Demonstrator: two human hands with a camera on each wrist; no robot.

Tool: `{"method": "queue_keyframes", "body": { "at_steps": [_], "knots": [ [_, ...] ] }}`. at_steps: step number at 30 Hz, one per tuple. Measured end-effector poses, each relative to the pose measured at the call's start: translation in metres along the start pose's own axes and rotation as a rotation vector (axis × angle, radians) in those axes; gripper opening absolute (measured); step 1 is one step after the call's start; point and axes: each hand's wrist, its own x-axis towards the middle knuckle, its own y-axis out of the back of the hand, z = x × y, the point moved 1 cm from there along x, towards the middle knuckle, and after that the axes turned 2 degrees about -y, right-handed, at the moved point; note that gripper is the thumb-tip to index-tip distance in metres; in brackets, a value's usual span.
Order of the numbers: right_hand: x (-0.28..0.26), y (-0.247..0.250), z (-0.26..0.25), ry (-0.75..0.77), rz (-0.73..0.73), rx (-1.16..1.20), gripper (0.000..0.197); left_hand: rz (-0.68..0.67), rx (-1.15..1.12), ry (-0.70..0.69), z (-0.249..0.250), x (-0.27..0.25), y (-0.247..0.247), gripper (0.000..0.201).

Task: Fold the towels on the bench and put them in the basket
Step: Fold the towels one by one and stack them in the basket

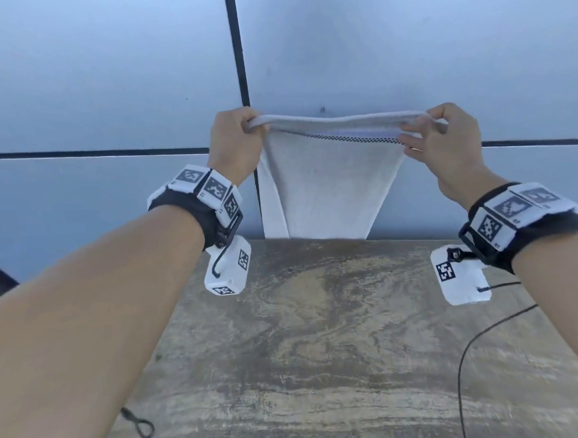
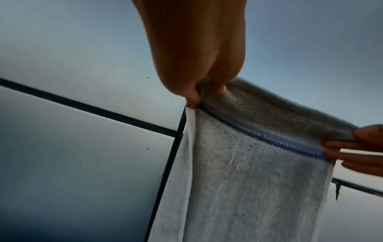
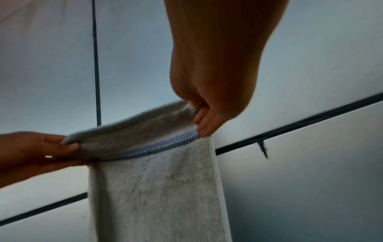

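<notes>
Weathered wooden bench (image 1: 320,334), pale panelled wall behind. White terry towel with checked border (image 1: 323,190) hangs above far edge, top corners pinched by left hand (image 1: 233,138) and right hand (image 1: 444,137). Risk: loose pinch slips, fold skews.

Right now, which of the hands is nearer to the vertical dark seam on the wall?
Left. The left hand grips the towel corner right in front of the vertical seam. The right hand pinches the other corner, well off to the seam's right.
</notes>
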Motion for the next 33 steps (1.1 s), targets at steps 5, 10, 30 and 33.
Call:
{"method": "queue_keyframes", "body": {
  "at_steps": [5,10,30,33],
  "knots": [
    [-0.015,0.017,0.02,-0.189,-0.082,-0.119,0.022,-0.255,0.191,-0.028,-0.006,-0.013,0.001,0.014],
    [-0.04,0.023,0.024,-0.254,-0.132,-0.18,0.013,-0.229,0.197,0.048,-0.018,-0.026,0.01,0.012],
    [-0.191,0.098,0.05,0.084,-0.156,-0.825,0.01,-0.417,0.29,0.158,-0.019,-0.206,0.065,0.01],
    [-0.209,0.105,0.037,0.085,-0.16,-0.735,0.009,-0.411,0.265,0.138,-0.009,-0.22,0.072,0.01]
  ]
}}
